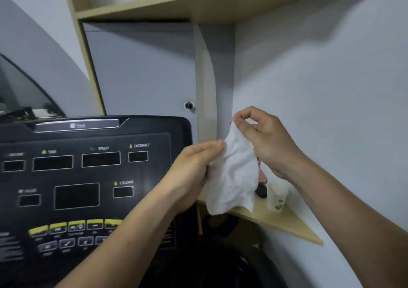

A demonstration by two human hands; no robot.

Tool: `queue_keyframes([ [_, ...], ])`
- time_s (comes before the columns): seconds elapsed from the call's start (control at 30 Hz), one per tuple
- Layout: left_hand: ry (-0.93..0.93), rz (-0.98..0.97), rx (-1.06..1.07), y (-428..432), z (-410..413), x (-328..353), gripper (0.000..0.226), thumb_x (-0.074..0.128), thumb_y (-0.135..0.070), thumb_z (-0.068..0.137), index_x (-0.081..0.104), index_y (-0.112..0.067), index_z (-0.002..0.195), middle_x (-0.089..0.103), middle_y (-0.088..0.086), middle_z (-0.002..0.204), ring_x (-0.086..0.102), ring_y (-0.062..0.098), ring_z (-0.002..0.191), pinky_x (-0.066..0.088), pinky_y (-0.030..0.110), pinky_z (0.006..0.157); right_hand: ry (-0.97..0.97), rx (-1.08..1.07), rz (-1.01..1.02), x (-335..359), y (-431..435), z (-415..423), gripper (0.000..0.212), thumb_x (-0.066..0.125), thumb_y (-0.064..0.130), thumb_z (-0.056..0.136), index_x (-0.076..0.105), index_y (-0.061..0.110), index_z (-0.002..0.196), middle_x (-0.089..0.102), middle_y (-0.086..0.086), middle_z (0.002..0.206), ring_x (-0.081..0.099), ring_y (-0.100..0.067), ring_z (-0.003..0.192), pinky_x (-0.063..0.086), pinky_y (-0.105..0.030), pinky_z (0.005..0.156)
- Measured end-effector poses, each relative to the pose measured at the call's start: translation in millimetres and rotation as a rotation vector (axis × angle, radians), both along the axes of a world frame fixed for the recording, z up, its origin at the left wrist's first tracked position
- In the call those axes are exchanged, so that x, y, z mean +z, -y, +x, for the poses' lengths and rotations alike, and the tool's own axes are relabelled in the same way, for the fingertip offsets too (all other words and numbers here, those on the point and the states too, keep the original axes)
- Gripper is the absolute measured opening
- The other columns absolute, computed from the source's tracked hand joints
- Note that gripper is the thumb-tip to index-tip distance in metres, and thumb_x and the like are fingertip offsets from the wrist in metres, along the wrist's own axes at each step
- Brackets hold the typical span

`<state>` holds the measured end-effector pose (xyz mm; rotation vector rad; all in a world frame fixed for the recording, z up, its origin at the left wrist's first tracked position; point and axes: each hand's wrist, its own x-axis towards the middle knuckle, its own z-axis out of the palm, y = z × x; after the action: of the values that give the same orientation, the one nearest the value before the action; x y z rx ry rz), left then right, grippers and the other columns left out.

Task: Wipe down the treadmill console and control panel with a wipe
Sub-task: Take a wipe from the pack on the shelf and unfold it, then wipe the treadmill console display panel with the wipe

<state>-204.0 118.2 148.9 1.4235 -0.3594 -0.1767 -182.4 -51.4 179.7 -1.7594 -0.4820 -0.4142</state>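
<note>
A white wipe [231,177] hangs crumpled in the air, to the right of the black treadmill console [92,177]. My left hand [192,172] grips the wipe's left edge, thumb near its top. My right hand [265,141] pinches the wipe's upper corner between thumb and fingers. The console fills the lower left, with dark display windows labelled SPEED, DISTANCE and CALORIE. Below them sit a row of yellow buttons [75,225] and grey buttons, partly hidden by my left forearm. The wipe does not touch the console.
A small wooden corner shelf [287,223] on the white wall carries a pale paper cup [277,197] and a dark object behind the wipe. A wooden shelf [176,2] runs overhead. A grey cabinet door with a knob [188,105] stands behind the console.
</note>
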Motion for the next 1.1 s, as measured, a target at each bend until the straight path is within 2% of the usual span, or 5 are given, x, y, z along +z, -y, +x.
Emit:
queue_keyframes([
  [0.37, 0.071, -0.163, 0.293, -144, -43, 7, 0.043, 0.070, 0.006, 0.080, 0.040, -0.021, 0.063, 0.052, 0.004, 0.068, 0.050, 0.017, 0.062, 0.036, 0.028, 0.052, -0.174, 0.321, 0.209, -17, -130, -18, 0.018, 0.061, -0.003, 0.090, 0.068, 0.006, 0.103, 0.069, -0.020, 0.102, 0.066, -0.034, 0.101, 0.050, -0.050, 0.096],
  [0.6, 0.218, -0.159, 0.632, -253, -76, 11, 0.044, 0.058, 0.016, 0.085, 0.037, -0.018, 0.069, 0.047, -0.001, 0.059, 0.042, 0.014, 0.052, 0.034, 0.021, 0.041, -0.187, 0.177, 0.178, -20, -249, -41, 0.010, 0.053, 0.017, 0.099, 0.061, 0.023, 0.099, 0.071, 0.000, 0.089, 0.069, -0.016, 0.084, 0.056, -0.032, 0.070],
  [0.77, 0.253, -0.072, 0.854, -334, -93, 3, 0.030, 0.059, 0.008, 0.089, 0.048, -0.016, 0.075, 0.054, 0.002, 0.062, 0.051, 0.015, 0.056, 0.047, 0.026, 0.052, -0.369, 0.088, 0.196, -25, -314, -55, 0.025, 0.069, 0.028, 0.089, 0.055, 0.033, 0.109, 0.064, -0.006, 0.112, 0.068, -0.022, 0.095, 0.058, -0.045, 0.081],
  [0.97, 0.015, 0.053, 0.322, -382, -116, -14, 0.037, 0.071, -0.008, 0.085, 0.064, -0.013, 0.121, 0.071, 0.011, 0.090, 0.066, 0.018, 0.076, 0.057, 0.029, 0.072, -0.470, 0.307, 0.308, -30, -351, -76, 0.014, 0.061, 0.005, 0.092, 0.066, 0.014, 0.100, 0.063, -0.010, 0.093, 0.061, -0.020, 0.083, 0.052, -0.033, 0.071],
  [1.1, 0.135, 0.286, 0.307, -392, -115, -26, 0.033, 0.084, -0.011, 0.073, 0.076, -0.015, 0.105, 0.075, 0.013, 0.101, 0.070, 0.032, 0.096, 0.054, 0.044, 0.092, -0.458, 0.453, 0.276, -30, -361, -90, 0.048, 0.072, 0.002, 0.070, 0.064, 0.009, 0.116, 0.068, -0.017, 0.110, 0.067, -0.026, 0.103, 0.054, -0.035, 0.084],
])
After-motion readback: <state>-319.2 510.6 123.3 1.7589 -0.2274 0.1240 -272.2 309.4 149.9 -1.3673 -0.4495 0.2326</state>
